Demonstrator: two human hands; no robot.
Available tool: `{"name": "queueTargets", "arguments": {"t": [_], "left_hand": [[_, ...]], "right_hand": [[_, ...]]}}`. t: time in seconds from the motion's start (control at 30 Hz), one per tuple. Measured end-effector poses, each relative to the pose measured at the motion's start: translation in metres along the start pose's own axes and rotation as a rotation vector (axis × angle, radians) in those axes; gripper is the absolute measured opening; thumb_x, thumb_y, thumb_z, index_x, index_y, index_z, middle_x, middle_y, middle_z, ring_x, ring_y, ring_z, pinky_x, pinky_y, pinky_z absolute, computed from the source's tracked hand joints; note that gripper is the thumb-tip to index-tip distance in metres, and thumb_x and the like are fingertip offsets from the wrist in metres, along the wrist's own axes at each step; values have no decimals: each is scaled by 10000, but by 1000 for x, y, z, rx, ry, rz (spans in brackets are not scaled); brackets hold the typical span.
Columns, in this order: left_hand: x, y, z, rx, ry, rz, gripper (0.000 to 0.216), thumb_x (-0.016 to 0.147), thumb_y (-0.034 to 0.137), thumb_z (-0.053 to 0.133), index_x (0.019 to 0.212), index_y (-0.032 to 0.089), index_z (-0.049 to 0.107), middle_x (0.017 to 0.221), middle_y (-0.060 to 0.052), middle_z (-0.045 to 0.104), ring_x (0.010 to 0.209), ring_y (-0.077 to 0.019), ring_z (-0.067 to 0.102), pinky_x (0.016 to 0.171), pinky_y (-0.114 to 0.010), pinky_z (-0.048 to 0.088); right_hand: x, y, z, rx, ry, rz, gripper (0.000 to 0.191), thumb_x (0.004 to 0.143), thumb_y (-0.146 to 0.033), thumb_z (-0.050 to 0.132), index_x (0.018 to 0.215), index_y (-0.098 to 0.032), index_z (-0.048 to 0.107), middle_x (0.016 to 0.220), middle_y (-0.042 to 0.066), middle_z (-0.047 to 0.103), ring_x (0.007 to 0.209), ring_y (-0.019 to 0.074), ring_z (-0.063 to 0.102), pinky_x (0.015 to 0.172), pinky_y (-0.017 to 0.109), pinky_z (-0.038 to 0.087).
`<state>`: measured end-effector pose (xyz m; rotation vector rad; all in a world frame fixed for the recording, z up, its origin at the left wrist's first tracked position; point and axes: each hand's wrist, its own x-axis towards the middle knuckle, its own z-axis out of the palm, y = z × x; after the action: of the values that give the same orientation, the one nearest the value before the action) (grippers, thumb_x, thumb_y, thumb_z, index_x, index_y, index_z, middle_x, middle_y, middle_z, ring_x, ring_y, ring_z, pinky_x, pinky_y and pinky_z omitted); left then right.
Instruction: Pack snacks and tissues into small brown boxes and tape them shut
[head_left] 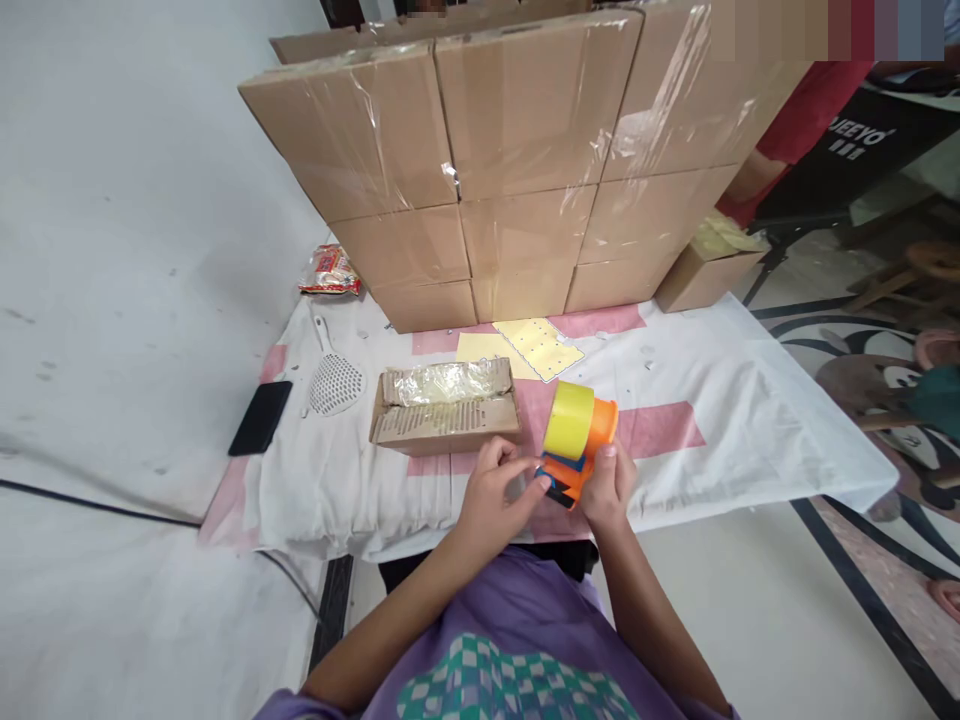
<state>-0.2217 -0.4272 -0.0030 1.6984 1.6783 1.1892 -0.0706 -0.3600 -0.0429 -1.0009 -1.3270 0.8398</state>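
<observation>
An orange and blue tape dispenser (602,424) with a wide yellow tape roll (568,420) on it is held up over the table's front edge. My right hand (609,485) is closed around its orange side, thumb on top. At the dispenser's lower front end, my left hand (499,492) has its thumb and index finger brought together at the blue and black part. Whether a tape end lies between those fingertips is too small to make out. Just left of the dispenser stands a small cardboard box (442,430), its top covered with shiny tape.
Stacked cardboard boxes (525,120) form a wall at the back. Yellow paper sheets (538,348) lie before it. On the left are a white slotted strainer (336,380), a black phone (261,418) and a red snack packet (330,270). Another person's arm (754,180) shows at right.
</observation>
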Motion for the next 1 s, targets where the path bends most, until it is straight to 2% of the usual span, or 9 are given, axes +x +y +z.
{"name": "queueTargets", "arguments": {"t": [0.07,0.17,0.23,0.3,0.4,0.5,0.6,0.8,1.0], "left_hand": [[5,0,5,-58,-58,-39,196,945,348,663,969,217,808,924,-57,544,944,-206,554,870,-338,477],[10,5,10,-203,-38,-62,278,959,382,641,811,206,798,843,-46,533,890,-195,546,834,-319,454],[7,10,12,-320,-45,-107,340,974,438,614,821,195,796,836,-48,574,865,-189,559,811,-308,450],[1,15,14,-423,-147,-220,415,998,498,558,873,181,794,802,-43,619,785,-173,568,737,-288,442],[-10,18,19,-465,-314,-374,508,1002,573,510,856,158,762,643,-6,576,624,-145,516,619,-266,388],[-15,16,22,-436,-412,-374,540,998,590,508,736,159,701,581,6,538,591,-139,505,631,-267,389],[-14,9,25,-434,-451,-360,522,997,565,518,696,165,668,570,9,537,584,-136,505,634,-263,390],[-9,-10,24,-421,-409,-442,479,974,580,544,851,155,728,560,9,581,558,-142,545,616,-255,413],[-13,-15,19,-579,-519,-583,595,859,712,651,941,126,711,548,-5,617,501,-135,561,545,-242,409]], "right_hand": [[3,2,0,-55,-40,-38,444,1040,-517,448,834,-192,667,667,17,633,564,163,553,533,282,421],[10,8,2,-146,-43,-56,467,1045,-534,422,813,-193,640,658,17,601,576,166,529,562,293,410],[20,12,5,-189,4,-23,497,1043,-567,406,774,-200,606,630,6,560,566,162,489,573,300,393],[34,14,7,-189,132,42,519,1039,-601,399,733,-211,557,612,-7,520,563,157,447,571,303,366],[57,14,9,-127,330,123,534,1009,-657,428,727,-215,524,642,-15,504,595,151,428,580,304,349],[69,11,9,40,300,192,532,964,-692,486,740,-211,532,667,-21,499,625,143,450,599,291,380],[67,9,6,216,299,286,499,919,-689,555,776,-211,550,708,-20,523,663,140,505,632,275,438],[57,6,-1,194,300,319,465,925,-673,540,812,-224,570,775,10,581,743,175,593,675,294,505],[45,8,8,279,372,504,468,858,-684,619,798,-224,552,735,-8,582,727,174,614,644,285,503]]}}
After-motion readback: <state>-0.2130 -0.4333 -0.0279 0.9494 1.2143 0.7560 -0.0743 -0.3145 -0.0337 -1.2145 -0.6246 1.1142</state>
